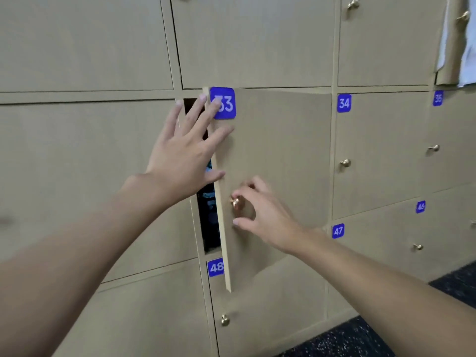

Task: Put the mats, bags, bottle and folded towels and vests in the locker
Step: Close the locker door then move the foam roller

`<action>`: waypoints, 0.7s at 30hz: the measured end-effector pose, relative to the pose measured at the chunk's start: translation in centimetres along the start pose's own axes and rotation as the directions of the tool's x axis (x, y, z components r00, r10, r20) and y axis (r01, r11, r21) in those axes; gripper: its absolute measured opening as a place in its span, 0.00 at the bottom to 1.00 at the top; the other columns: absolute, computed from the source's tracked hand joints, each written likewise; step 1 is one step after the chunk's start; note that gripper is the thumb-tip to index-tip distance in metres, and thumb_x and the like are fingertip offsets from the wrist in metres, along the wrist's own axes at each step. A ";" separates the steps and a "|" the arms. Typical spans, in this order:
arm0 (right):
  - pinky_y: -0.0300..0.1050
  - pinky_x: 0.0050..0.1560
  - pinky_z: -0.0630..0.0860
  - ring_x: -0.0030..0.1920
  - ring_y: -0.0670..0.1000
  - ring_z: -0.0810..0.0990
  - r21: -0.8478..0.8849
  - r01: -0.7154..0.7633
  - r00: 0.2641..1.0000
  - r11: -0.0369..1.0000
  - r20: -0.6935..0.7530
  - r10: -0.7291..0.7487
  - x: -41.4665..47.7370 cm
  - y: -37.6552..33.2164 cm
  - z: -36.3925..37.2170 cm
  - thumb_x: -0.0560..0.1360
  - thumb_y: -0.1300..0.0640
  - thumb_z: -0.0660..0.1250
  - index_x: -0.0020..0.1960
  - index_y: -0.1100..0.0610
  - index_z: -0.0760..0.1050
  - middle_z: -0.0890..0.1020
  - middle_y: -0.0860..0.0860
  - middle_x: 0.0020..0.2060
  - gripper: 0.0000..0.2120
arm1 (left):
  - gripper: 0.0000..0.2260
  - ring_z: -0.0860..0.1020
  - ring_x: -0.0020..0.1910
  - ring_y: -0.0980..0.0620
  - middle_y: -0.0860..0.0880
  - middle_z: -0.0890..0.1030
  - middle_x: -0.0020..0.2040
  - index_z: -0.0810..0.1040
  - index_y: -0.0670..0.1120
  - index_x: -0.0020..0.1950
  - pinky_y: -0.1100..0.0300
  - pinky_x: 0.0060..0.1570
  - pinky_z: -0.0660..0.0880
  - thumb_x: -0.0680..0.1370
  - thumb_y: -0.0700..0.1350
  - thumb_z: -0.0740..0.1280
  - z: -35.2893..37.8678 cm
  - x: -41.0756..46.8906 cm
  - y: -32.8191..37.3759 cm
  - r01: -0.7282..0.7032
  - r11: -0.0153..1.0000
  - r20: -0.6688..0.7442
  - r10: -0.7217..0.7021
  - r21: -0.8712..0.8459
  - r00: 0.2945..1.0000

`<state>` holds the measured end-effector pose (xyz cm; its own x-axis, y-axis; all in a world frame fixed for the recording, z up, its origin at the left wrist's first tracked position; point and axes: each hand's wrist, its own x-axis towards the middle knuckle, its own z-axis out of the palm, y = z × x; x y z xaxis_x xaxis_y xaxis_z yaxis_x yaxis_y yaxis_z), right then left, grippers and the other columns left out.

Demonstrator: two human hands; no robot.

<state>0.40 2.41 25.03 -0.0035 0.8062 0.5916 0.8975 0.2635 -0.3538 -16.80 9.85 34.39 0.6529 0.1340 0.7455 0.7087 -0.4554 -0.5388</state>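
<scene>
Two hands work at the locker door in the head view. The door carries a blue label "33" at its upper left corner and stands slightly ajar, its free left edge swung out from the frame.

1. Left hand: released, fingers straight and spread. It lies across the free edge of the door, with the fingertips at the blue label and at the frame beside the gap.
2. Right hand: fingers curved around the brass knob. The index fingertip is at the top of the knob and the thumb sits below it. Motion blur prevents confirming whether it grips the knob.
3. Task items: dark contents with a blue patch show through the narrow gap, inside the locker. Individual items cannot be identified.

Surrounding doors of the same tan finish carry labels "34", "47" and "48". A dark speckled floor runs along the base at lower right. White material hangs at the upper right corner.
</scene>
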 end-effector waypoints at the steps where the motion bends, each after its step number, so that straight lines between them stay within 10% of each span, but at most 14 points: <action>1: 0.53 0.67 0.68 0.67 0.50 0.65 -0.031 -0.008 1.000 0.999 -0.007 0.008 0.6 0.2 0.7 0.70 0.50 0.76 0.69 0.47 0.67 0.64 0.47 0.67 0.31 | 0.39 0.51 0.80 0.39 0.40 0.53 0.81 0.66 0.52 0.76 0.39 0.77 0.48 0.69 0.61 0.74 0.7 0.0 -0.3 0.004 1.000 0.031 -0.004 0.013 1.000; 8: 0.53 0.75 0.53 0.78 0.54 0.46 -0.311 -0.026 1.000 0.950 -0.018 0.021 4.5 2.0 5.2 0.68 0.41 0.75 0.78 0.40 0.44 0.43 0.48 0.77 0.51 | 0.36 0.37 0.79 0.37 0.33 0.38 0.79 0.62 0.58 0.77 0.39 0.77 0.40 0.72 0.66 0.69 5.0 0.4 -1.6 0.041 0.989 0.169 -0.065 0.142 0.983; 21: 0.60 0.66 0.65 0.71 0.60 0.58 -0.473 -0.073 0.968 0.878 -0.247 -0.053 9.6 4.0 11.1 0.58 0.40 0.81 0.76 0.45 0.51 0.54 0.55 0.73 0.56 | 0.40 0.40 0.80 0.37 0.33 0.40 0.80 0.57 0.59 0.78 0.38 0.77 0.40 0.70 0.68 0.69 10.5 1.3 -4.5 0.050 0.983 0.205 -0.087 0.176 0.975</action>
<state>-0.94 17.05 21.26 0.0582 0.6352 0.7701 0.9969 -0.0779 -0.0111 -16.34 21.34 33.62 0.6300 0.3507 0.6929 0.7766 -0.2859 -0.5613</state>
